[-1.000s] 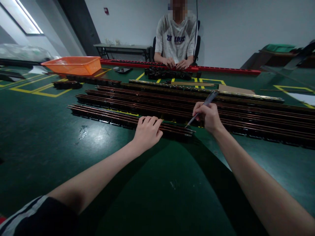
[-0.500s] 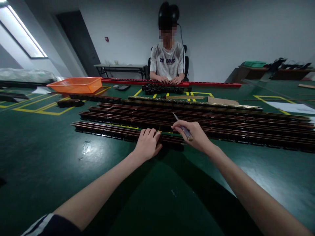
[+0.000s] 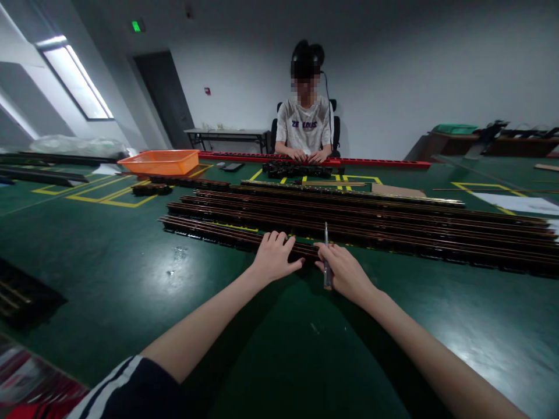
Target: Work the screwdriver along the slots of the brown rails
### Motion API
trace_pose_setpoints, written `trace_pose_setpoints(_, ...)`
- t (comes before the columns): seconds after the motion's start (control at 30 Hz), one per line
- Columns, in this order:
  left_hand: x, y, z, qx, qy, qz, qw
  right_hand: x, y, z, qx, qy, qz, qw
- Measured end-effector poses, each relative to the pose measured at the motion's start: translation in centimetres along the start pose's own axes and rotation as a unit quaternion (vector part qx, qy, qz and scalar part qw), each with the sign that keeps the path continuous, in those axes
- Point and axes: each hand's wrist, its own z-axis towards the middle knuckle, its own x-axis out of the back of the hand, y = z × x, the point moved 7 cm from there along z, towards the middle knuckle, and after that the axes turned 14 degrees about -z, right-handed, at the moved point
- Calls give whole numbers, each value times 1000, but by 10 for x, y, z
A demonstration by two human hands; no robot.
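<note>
My left hand (image 3: pixel 273 257) lies across the nearest long dark strip (image 3: pixel 209 230). Its fingers reach over the strip's far side and its thumb is on the near side, stretched to the right. My right hand (image 3: pixel 347 272) is closed around a slim screwdriver (image 3: pixel 326 256), held nearly upright with its thin metal shaft pointing away from me. The right thumb and forefinger are at the strip's right end, which they partly hide. Just beyond lie several more long dark strips (image 3: pixel 414 233) with copper-coloured lines, side by side.
Across the green table (image 3: pixel 131 244) a person (image 3: pixel 305 125) sits with both hands at a long red rail (image 3: pixel 379 163). Dark parts (image 3: pixel 301 169) lie before that person. An orange basket (image 3: pixel 159 163) stands at back left; another dark bundle (image 3: pixel 26 294) lies at near left.
My view has shifted, so things sit lower and further right. The screwdriver has turned from slanting left to nearly upright. My right hand has come closer to the strip's end, and my left thumb has stretched out.
</note>
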Motion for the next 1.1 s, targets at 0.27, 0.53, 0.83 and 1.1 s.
trace_pose_setpoints(0.27,9,11,-24,-3,-55,-20,998,14,-14,-22,-13,-26,78,997)
trace_pose_setpoints(0.53,33,7,-79,-36,-83,-42,995,26,-59,-38,4,-105,193,976)
trace_pose_setpoints(0.83,67,-42,-139,-21,-76,-37,996,30,-143,-17,77,-117,233,962)
trace_pose_setpoints(1.1,90,-99,-182,14,-90,-39,995,27,-200,14,119,-141,258,948)
